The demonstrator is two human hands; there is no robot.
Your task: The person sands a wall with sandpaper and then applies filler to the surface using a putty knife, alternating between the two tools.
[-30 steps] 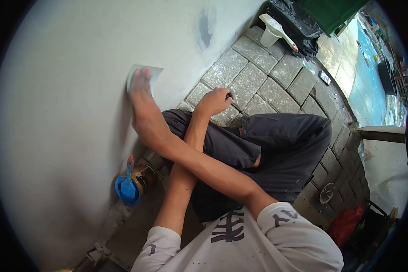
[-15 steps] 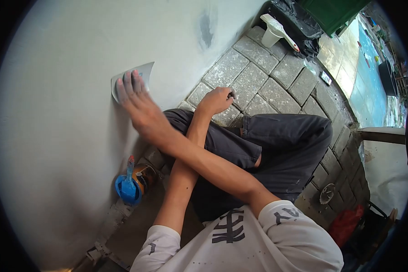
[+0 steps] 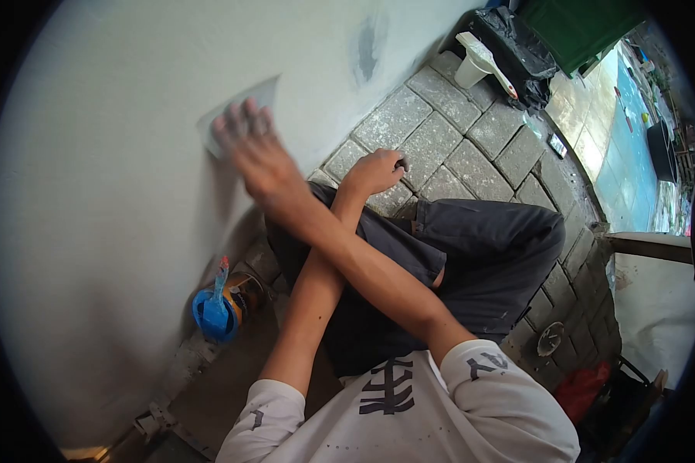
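Observation:
My arms are crossed, with the right forearm over the left. My right hand [image 3: 259,158], blurred by motion, presses a grey sheet of sandpaper [image 3: 266,92] flat against the pale wall [image 3: 131,193] under its fingers. Grey dust coats those fingertips. My left hand [image 3: 374,171] rests near my knee above the paving, its fingers curled in and dusty, with nothing visible in them. A darker grey patch [image 3: 367,52] marks the wall ahead of the sandpaper.
A blue container with a brush [image 3: 216,312] stands beside an orange-and-black can [image 3: 247,293] at the wall's foot. A white cup [image 3: 471,71] with a brush across it sits on the pavers [image 3: 432,147], near black plastic [image 3: 521,54] and a green bin [image 3: 579,31].
My right hand and the sandpaper have shifted slightly right in view, while the camera view has also shifted a little. My left hand stays curled in about the same place.

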